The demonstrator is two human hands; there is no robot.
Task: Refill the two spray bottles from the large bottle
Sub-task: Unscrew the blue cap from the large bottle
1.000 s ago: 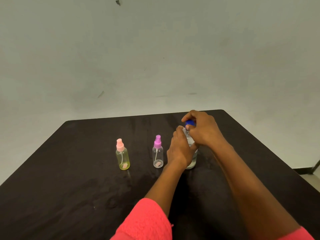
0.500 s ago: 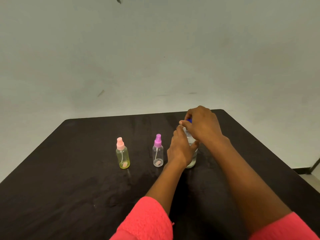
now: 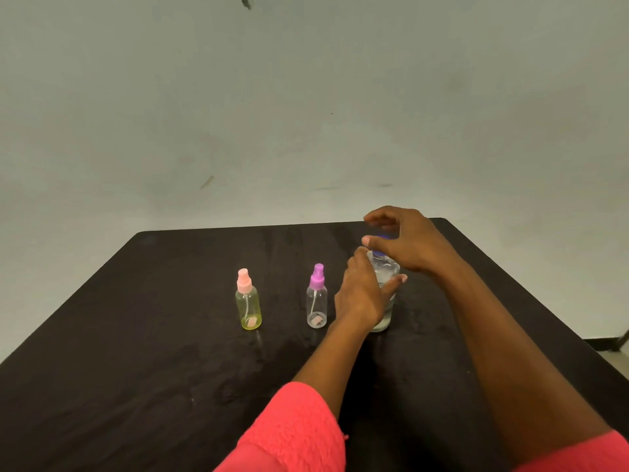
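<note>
Blue cap point(image 3: 385, 236) in right hand point(image 3: 410, 248) hovers above large bottle point(image 3: 386, 269) in left hand point(image 3: 360, 296).

— What's the surface?
— A dark, almost black wooden tabletop point(image 3: 136, 386), dull, with faint streaks.
— And behind it?
— A pale grey-green plastered wall point(image 3: 306, 97). It has a small dark blotch point(image 3: 247, 3) near the top and a short brownish scratch point(image 3: 207, 181) lower down.
— Anything at the right?
— A patch of pale floor point(image 3: 617, 360) past the tabletop's edge, and a dark skirting strip point(image 3: 599, 340) at the wall's foot.
</note>
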